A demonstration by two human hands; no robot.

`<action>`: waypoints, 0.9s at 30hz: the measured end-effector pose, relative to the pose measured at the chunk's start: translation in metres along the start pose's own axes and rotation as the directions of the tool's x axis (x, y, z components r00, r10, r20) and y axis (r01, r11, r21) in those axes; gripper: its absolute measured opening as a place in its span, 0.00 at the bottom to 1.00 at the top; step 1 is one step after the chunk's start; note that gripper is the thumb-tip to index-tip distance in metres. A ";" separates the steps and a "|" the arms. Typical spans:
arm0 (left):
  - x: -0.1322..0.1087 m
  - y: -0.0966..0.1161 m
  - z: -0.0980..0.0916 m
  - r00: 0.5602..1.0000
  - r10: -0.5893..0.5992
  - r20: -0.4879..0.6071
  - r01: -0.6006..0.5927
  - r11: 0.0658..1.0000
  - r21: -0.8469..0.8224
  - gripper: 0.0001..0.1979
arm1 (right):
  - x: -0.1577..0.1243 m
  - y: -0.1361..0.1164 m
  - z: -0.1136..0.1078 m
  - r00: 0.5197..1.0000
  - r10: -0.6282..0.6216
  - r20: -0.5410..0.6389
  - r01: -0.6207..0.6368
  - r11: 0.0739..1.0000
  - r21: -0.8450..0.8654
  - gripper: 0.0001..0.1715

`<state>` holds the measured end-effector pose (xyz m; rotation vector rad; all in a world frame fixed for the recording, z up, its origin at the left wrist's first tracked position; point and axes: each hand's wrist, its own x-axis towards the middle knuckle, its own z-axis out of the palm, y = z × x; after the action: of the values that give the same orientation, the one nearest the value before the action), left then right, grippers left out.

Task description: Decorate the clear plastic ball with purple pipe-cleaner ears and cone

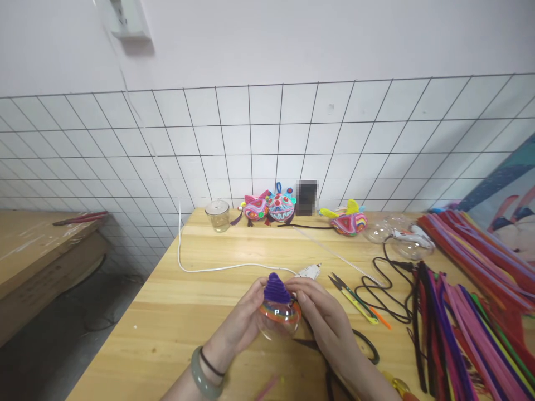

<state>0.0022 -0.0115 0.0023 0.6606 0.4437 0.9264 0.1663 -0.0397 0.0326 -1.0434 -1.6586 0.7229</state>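
Note:
My left hand is curled around the left side of a clear plastic ball with a rainbow-striped band. At the top of the ball stands a purple fuzzy triangle, built from rows of what looks like coiled pipe cleaner. My right hand grips the ball's right edge, its bent fingers near the purple triangle's base; the fingertips are partly hidden. Just beyond lies a white glue gun. Dark-handled scissors lie partly under my right hand.
Yellow thread snips and a black cord lie to the right. Bundles of colourful pipe cleaners cover the right side. Along the wall stand a glass cup, decorated fish-like ornaments and clear balls. A white cord crosses the table.

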 end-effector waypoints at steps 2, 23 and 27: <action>0.000 0.001 0.000 1.000 0.006 -0.001 -0.006 1.000 0.005 0.11 | 0.000 0.000 0.000 1.000 0.014 0.001 -0.014 1.000 0.025 0.14; 0.002 -0.001 -0.012 0.948 -0.309 0.072 0.314 0.946 -0.077 0.21 | 0.011 0.018 -0.025 0.874 0.285 0.393 -0.395 0.889 0.233 0.23; 0.002 -0.001 -0.010 0.948 -0.313 0.058 0.317 0.946 -0.062 0.22 | 0.008 0.027 -0.030 0.815 0.263 0.516 -0.485 0.796 0.361 0.28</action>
<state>-0.0028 -0.0071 -0.0054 0.5270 0.4569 0.6183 0.2019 -0.0209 0.0230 -0.8949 -1.5111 1.6663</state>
